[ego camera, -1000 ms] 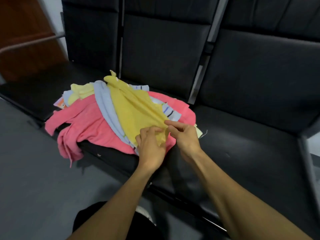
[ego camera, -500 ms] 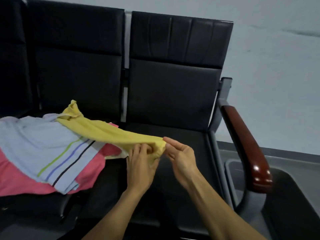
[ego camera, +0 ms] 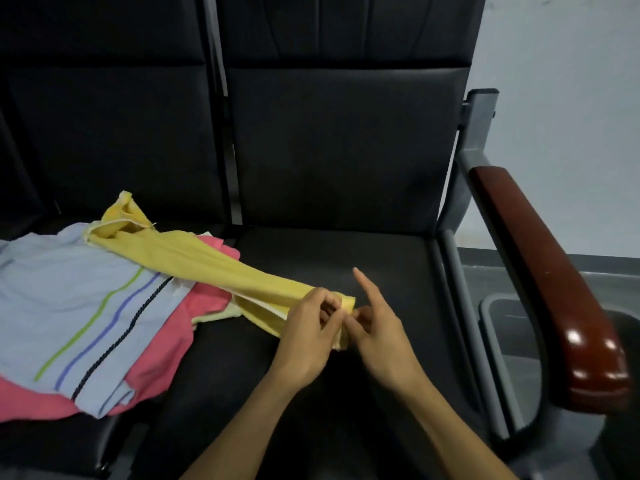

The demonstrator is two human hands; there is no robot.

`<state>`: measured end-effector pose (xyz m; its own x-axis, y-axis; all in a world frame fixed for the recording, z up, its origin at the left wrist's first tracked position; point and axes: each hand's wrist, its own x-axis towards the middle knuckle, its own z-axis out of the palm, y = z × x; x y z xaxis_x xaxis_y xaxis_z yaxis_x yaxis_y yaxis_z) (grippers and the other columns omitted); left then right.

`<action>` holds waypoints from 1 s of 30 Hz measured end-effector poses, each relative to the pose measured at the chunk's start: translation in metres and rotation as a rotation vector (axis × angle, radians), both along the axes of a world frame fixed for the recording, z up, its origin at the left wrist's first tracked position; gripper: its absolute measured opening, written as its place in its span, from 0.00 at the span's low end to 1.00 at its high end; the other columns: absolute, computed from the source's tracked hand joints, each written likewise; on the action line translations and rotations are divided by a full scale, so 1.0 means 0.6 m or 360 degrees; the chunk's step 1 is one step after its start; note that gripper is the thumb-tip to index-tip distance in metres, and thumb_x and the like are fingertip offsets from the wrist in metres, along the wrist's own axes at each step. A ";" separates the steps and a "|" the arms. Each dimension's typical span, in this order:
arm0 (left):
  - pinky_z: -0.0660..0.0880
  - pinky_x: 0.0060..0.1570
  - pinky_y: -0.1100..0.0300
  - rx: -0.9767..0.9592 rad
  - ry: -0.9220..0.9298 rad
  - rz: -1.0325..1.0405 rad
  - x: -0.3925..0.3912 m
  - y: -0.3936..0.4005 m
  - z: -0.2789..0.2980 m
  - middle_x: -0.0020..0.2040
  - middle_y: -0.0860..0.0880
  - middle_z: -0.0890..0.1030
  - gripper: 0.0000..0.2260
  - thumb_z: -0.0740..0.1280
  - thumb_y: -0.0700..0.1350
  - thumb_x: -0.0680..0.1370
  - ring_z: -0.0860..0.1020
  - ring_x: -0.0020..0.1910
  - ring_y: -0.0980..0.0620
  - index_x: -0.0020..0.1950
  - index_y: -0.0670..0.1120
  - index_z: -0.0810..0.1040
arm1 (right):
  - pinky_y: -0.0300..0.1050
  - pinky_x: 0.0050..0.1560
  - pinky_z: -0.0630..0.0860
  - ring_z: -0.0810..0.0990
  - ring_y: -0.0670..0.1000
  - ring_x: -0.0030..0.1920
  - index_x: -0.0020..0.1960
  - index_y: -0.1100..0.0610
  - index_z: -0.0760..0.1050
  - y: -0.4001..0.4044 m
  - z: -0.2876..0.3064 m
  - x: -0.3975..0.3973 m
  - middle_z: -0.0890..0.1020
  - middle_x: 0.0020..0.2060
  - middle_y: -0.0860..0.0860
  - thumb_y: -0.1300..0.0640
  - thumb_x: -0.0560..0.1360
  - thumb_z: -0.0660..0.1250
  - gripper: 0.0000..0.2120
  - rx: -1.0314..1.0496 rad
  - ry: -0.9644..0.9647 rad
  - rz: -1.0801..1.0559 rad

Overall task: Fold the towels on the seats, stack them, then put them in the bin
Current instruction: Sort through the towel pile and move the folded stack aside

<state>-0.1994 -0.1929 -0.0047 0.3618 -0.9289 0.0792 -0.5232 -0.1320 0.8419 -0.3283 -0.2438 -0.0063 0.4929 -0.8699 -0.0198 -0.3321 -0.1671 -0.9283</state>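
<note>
Dragged further off the heap since a moment ago, the yellow towel point(ego camera: 207, 265) trails onto the bare seat point(ego camera: 346, 258), its near end pinched by left hand point(ego camera: 308, 337) and right hand point(ego camera: 381, 327), forefinger raised, seemingly hunting corners to spread it.

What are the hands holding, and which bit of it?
The yellow towel. The left hand and right hand pinch its near end, above the seat; the rest trails back onto the towel pile.
</note>
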 end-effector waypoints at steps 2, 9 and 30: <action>0.75 0.44 0.67 0.0022 0.0083 -0.0031 0.004 0.002 -0.002 0.44 0.53 0.81 0.02 0.69 0.42 0.80 0.79 0.44 0.59 0.49 0.49 0.77 | 0.42 0.48 0.78 0.80 0.48 0.45 0.77 0.34 0.55 0.003 -0.002 0.008 0.80 0.39 0.49 0.61 0.80 0.65 0.35 -0.0038 0.0061 -0.0025; 0.70 0.57 0.63 0.0051 -0.0255 -0.0225 0.038 0.019 -0.020 0.54 0.64 0.76 0.10 0.71 0.55 0.76 0.73 0.59 0.59 0.56 0.58 0.76 | 0.43 0.40 0.78 0.80 0.48 0.39 0.48 0.47 0.79 -0.003 0.008 0.027 0.83 0.39 0.51 0.67 0.81 0.59 0.18 0.0225 -0.0276 -0.0308; 0.76 0.43 0.52 -0.0298 -0.0478 0.0223 0.063 0.027 0.001 0.41 0.59 0.79 0.04 0.71 0.40 0.78 0.78 0.44 0.56 0.45 0.48 0.82 | 0.34 0.41 0.72 0.79 0.42 0.45 0.53 0.50 0.73 -0.009 0.024 0.002 0.81 0.43 0.46 0.59 0.81 0.63 0.05 -0.0064 -0.0183 -0.0316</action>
<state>-0.1616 -0.1770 -0.0043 0.4190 -0.8316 0.3646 -0.7383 -0.0783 0.6700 -0.3273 -0.2495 0.0084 0.3091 -0.9489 0.0630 -0.2544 -0.1464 -0.9559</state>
